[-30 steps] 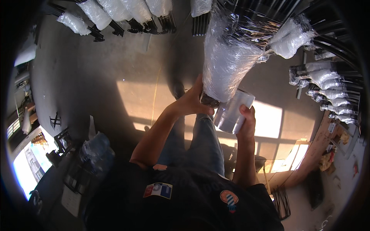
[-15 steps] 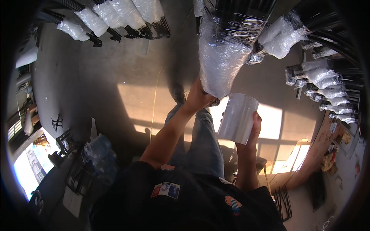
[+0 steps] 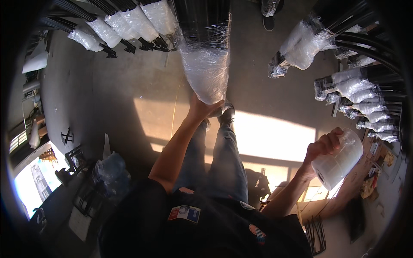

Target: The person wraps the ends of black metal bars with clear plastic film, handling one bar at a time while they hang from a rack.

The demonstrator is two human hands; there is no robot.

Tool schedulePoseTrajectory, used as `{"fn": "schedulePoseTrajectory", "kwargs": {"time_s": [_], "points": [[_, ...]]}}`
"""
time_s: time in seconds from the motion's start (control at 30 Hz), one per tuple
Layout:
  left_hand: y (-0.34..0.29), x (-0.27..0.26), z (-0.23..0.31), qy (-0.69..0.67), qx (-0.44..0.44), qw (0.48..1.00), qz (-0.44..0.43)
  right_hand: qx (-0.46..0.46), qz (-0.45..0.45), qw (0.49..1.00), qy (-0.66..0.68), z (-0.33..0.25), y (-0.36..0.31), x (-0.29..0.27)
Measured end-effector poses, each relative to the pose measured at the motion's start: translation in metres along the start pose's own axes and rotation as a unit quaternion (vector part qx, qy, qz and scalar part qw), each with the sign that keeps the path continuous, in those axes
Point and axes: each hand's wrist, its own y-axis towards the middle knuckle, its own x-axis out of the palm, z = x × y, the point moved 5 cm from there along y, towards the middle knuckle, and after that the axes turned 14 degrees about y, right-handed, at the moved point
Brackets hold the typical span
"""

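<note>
My left hand point(image 3: 205, 107) is closed on the near end of a bundle of black bars wrapped in clear stretch film point(image 3: 205, 69), which reaches away from me at the top centre. Part of the grip is hidden under the wrapped end. Out to the right, my right hand point(image 3: 323, 148) grips a roll of clear stretch film point(image 3: 342, 159), tilted, with its fingers around the side. The roll is well apart from the bundle. I cannot see a strip of film between them.
More film-wrapped black bars point(image 3: 142, 21) stand at the far left, and others point(image 3: 361, 92) line the right side. A blue plastic bag point(image 3: 112, 170) lies at lower left. Another person's shoe point(image 3: 269, 23) shows at the top. Black metal frames point(image 3: 315, 236) sit at lower right.
The wrapped bundle and my left hand have moved left. My right hand has swung out to the right with the film roll, away from the bundle. Another person's foot has come into view.
</note>
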Motion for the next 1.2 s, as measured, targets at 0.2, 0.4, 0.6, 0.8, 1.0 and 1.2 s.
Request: {"fn": "schedulePoseTrajectory", "kwargs": {"time_s": [0.2, 0.4, 0.6, 0.8, 1.0, 1.2], "points": [[0.013, -0.007, 0.029, 0.109, 0.034, 0.981, -0.159, 0.020, 0.084, 0.996, 0.008, 0.017, -0.030, -0.072], [0.036, -0.001, 0.036, 0.228, 0.085, 0.958, -0.152, 0.041, 0.090, 0.995, 0.008, 0.039, -0.032, -0.083], [0.065, 0.007, 0.041, 0.053, 0.057, 0.994, -0.078, -0.010, 0.132, 0.984, -0.123, 0.038, -0.037, -0.066], [0.086, 0.012, 0.068, 0.084, 0.080, 0.993, -0.005, -0.027, 0.141, 0.982, -0.126, 0.043, -0.034, -0.045], [0.088, 0.005, 0.093, -0.043, -0.004, 0.999, -0.019, 0.071, 0.081, 0.984, -0.142, 0.040, -0.042, -0.022], [0.014, -0.048, 0.174, 0.016, -0.006, 0.979, -0.203, 0.156, -0.075, 0.981, -0.087, 0.055, -0.031, 0.045]]}}
